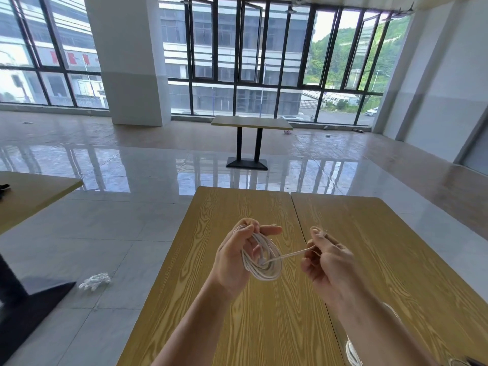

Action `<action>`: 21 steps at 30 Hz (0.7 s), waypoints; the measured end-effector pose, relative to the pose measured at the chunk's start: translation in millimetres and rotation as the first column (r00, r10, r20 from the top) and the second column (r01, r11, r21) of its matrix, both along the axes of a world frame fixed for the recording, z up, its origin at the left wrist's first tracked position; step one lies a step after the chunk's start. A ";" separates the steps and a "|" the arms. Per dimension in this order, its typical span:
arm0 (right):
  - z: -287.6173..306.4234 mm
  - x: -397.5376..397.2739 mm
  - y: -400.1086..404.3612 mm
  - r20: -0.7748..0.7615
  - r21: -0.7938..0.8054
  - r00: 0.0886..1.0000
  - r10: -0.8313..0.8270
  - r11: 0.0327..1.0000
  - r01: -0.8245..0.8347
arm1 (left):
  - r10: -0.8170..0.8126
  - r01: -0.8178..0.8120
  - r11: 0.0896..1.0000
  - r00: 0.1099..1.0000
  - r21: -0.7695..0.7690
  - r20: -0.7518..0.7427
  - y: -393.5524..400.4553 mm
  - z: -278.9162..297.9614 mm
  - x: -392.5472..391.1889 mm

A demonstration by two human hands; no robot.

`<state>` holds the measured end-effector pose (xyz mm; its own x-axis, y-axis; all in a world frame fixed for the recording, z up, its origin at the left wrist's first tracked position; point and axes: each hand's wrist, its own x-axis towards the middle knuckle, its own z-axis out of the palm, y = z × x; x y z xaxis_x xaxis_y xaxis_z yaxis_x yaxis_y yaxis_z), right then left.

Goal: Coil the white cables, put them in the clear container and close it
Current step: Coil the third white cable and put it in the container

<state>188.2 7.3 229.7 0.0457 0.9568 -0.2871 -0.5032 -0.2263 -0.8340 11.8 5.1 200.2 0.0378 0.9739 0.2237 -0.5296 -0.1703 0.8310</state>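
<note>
Head view, one entry per item.

Item 1: white cable coil (262,262). It hangs in the air above the near half of the wooden table (237,207), touching no surface. Several loops are gathered in the left hand (237,257), whose fingers curl round the top of the bundle with the thumb laid over it. One short strand (287,256) runs taut from the coil to the right hand (326,262), which pinches the free end between thumb and curled fingers. Judged light, soft and limp: loops are likely to spring apart if the grip slackens, and the smooth jacket may slide. Best held where the loops cross, under the left thumb; the tail is best held close to its tip.

Item 2: second white cable (352,352). It lies at the near right edge of the table, partly hidden by the right forearm. Something clear sits beside it at the frame's bottom edge; whether this is the container cannot be told.

Item 3: working room. Two tabletops butt together along a seam right of centre. The left edge drops to the tiled floor (118,233), where a crumpled white glove (95,281) lies. Bare wood lies beyond and beside both hands, giving ample room to lower the coil.
</note>
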 end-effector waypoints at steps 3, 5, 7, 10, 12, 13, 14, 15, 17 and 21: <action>-2.0 -6.2 -0.7 0.126 0.000 0.984 0.125 0.992 -0.126 | -0.014 0.015 1.000 0.999 0.009 -0.030 -2.3 2.3 1.7; -2.6 -11.0 -3.4 0.269 0.006 0.937 0.224 0.972 -0.235 | -0.028 0.028 1.000 0.998 0.011 -0.049 -2.8 2.8 2.3; -1.8 -15.2 -7.0 0.351 0.007 0.874 0.337 0.932 -0.362 | -0.044 0.044 0.999 0.998 0.005 -0.048 -2.5 1.8 2.9; -0.5 -18.6 -10.1 0.366 0.032 0.809 0.460 0.863 -0.505 | -0.079 0.079 0.997 0.996 -0.016 -0.028 -2.7 1.6 2.4; -0.5 -18.9 -10.9 0.333 0.061 0.803 0.494 0.838 -0.541 | -0.092 0.091 0.995 0.996 -0.037 -0.015 -2.8 2.3 0.5; -0.8 -18.6 -10.9 0.308 0.080 0.806 0.505 0.831 -0.551 | -0.093 0.093 0.995 0.996 -0.049 -0.006 -2.4 2.1 -0.6; -1.3 -18.3 -11.0 0.282 0.101 0.810 0.514 0.824 -0.557 | -0.096 0.096 0.993 0.995 -0.063 0.004 -1.8 1.7 -1.6; -2.0 -18.2 -11.1 0.259 0.120 0.816 0.517 0.821 -0.558 | -0.105 0.106 0.991 0.994 -0.079 0.014 -1.8 1.4 -2.4; -3.8 -18.1 -10.5 0.212 0.137 0.836 0.506 0.831 -0.538 | -0.140 0.141 0.986 0.990 -0.093 0.022 -1.3 1.8 -2.9; -6.8 -17.2 -8.7 0.029 0.136 0.859 0.511 0.850 -0.510 | -0.211 0.212 0.972 0.977 -0.099 0.014 -1.3 2.8 -2.3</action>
<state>170.9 -1.4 222.8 -0.4611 0.8740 -0.1533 -0.3542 -0.3397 -0.8713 9.6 3.8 203.0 0.2445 0.9613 0.1269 -0.5479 0.0290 0.8360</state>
